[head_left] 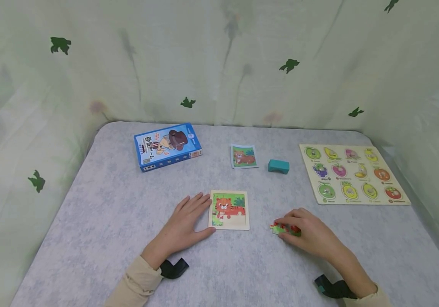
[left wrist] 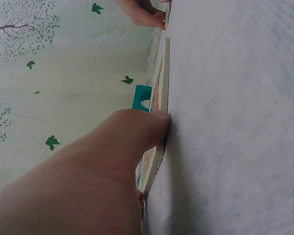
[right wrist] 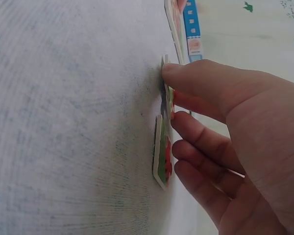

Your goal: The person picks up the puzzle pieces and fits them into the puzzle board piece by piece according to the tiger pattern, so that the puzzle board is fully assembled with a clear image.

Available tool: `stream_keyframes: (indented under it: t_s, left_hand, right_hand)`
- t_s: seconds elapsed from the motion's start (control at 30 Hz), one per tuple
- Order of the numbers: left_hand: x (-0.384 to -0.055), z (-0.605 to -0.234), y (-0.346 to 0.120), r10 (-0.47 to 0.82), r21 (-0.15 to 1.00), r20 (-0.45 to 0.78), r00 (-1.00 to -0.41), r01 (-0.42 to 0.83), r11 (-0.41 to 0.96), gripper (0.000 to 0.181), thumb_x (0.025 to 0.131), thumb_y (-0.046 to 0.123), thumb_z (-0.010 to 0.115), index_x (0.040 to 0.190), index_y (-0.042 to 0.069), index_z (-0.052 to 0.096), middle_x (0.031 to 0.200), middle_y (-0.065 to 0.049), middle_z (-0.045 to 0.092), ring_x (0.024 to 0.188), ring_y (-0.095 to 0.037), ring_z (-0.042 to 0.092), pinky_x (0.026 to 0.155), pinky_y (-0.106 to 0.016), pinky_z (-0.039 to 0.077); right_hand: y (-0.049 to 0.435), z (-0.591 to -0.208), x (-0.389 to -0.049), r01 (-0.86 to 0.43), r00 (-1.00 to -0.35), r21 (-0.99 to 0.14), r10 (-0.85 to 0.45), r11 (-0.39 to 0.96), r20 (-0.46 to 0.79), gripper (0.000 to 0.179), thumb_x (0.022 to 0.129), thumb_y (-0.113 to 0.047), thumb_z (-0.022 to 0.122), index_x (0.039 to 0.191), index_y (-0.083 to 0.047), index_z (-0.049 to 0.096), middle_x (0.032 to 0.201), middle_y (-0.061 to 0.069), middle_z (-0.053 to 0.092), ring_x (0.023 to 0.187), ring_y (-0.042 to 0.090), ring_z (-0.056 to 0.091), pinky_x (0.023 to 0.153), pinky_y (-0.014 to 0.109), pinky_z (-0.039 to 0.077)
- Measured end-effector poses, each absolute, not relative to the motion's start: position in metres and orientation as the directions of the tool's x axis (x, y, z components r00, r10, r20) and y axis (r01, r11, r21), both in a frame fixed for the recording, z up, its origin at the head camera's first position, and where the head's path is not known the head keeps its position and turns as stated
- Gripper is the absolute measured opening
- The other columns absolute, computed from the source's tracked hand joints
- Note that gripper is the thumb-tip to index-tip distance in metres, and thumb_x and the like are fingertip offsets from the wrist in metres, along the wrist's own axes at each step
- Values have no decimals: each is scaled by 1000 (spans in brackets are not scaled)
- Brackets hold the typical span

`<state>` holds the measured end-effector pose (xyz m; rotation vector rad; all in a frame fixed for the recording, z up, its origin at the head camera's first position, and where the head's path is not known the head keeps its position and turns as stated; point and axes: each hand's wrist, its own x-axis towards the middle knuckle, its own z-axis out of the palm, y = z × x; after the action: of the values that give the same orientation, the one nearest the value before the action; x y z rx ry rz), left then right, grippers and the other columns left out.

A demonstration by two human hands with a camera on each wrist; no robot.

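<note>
My left hand [head_left: 183, 224] lies with fingers straight along the left edge of a square tiger jigsaw puzzle [head_left: 229, 207]. In the left wrist view, its thumb touches the rim of the puzzle board [left wrist: 157, 169]. The puzzle's lower right part shows bare wood. To the right of the board, my right hand [head_left: 313, 236] pinches a green and red jigsaw piece [head_left: 275, 229] between thumb and fingers. A second jigsaw piece [right wrist: 160, 156] lies on the table under the curled fingers of that hand, partly hidden from the head view.
Behind the puzzle lie a small tiger picture card [head_left: 244, 156] and a teal block [head_left: 278, 166]. A blue box [head_left: 167, 145] lies at the back left. On the right is a wooden fruit puzzle board [head_left: 351, 175]. Patterned curtains [head_left: 212, 64] surround the table.
</note>
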<state>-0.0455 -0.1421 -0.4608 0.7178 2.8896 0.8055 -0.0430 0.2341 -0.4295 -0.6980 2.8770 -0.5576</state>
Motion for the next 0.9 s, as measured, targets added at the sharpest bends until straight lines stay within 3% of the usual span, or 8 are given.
stream_keyframes:
  t_s: [0.9]
  left_hand:
    - [-45,-463,-142,450,491,94,-888,435,755,83,91,48,77,155,6,46,165,-7,39,156,-28,29,128,-55,18]
  right_hand:
    - [233,-434,-45,-473,-864,-377,-502,796,24,29,86,-28,85,114,-25,79,103,-11,67,90,5,55,71,23,52]
